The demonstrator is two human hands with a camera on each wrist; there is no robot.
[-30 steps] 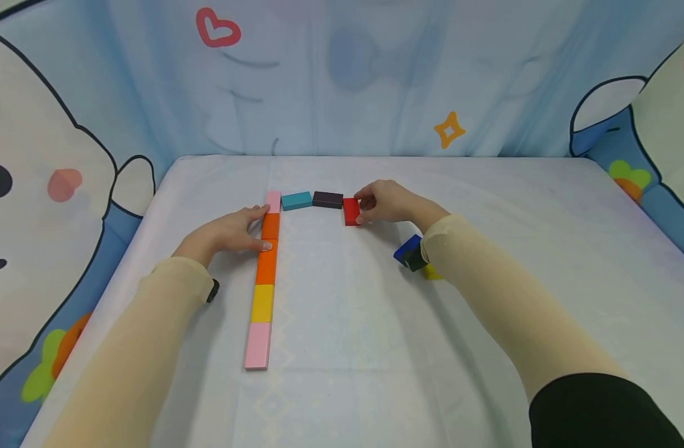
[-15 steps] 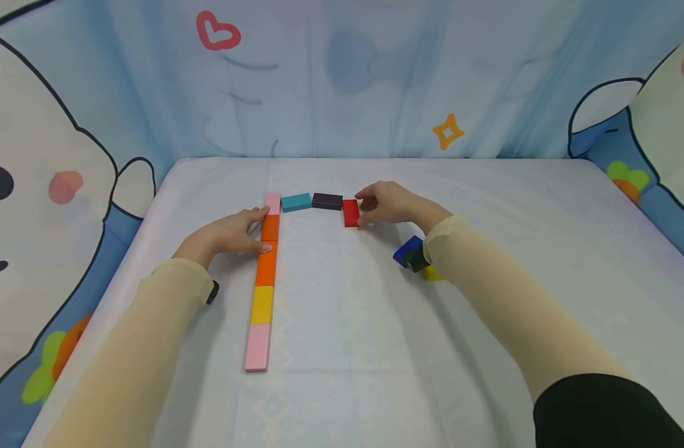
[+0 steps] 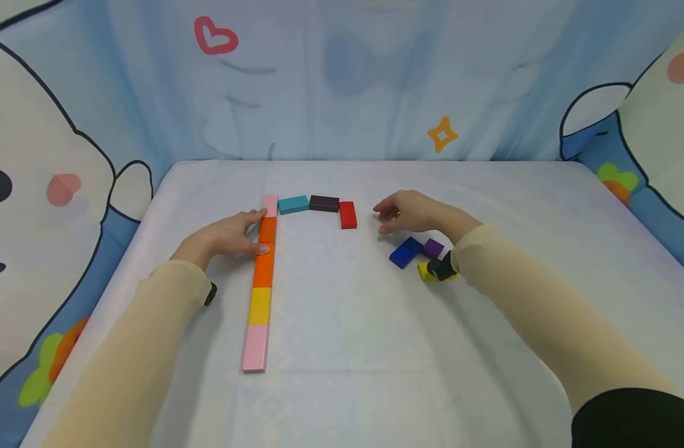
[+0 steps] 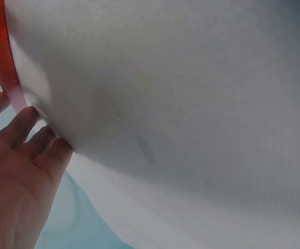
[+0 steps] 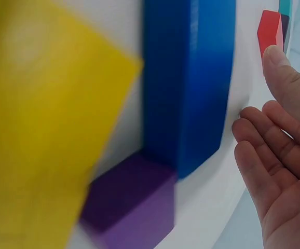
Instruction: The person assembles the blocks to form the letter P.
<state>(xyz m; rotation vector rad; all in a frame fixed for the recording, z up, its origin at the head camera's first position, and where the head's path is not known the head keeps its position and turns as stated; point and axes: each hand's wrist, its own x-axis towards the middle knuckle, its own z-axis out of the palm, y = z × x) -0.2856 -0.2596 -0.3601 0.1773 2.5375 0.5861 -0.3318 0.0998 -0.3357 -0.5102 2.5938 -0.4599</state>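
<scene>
In the head view, a column of flat blocks runs toward the front: a small pink block (image 3: 270, 205), an orange block (image 3: 267, 229), another orange block (image 3: 263, 266), a yellow block (image 3: 260, 306) and a pink block (image 3: 255, 347). My left hand (image 3: 221, 238) rests against its left side, index fingertip near the small pink block and thumb on the orange. From the top, a teal block (image 3: 293, 205), a black block (image 3: 324, 203) and a red block (image 3: 348, 215) extend rightward. My right hand (image 3: 411, 213) hovers right of the red block, apart from it, fingers loosely bent and holding nothing.
Below the right hand lie a blue block (image 3: 406, 252), a purple block (image 3: 433, 249) and a yellow block (image 3: 423, 272), partly hidden by the black wrist strap. A white cloth covers the table (image 3: 342, 373). A printed blue curtain (image 3: 347, 81) hangs behind.
My right hand has let go of the red block and moved right, away from it, uncovering the purple block. The left hand has stayed at the column.
</scene>
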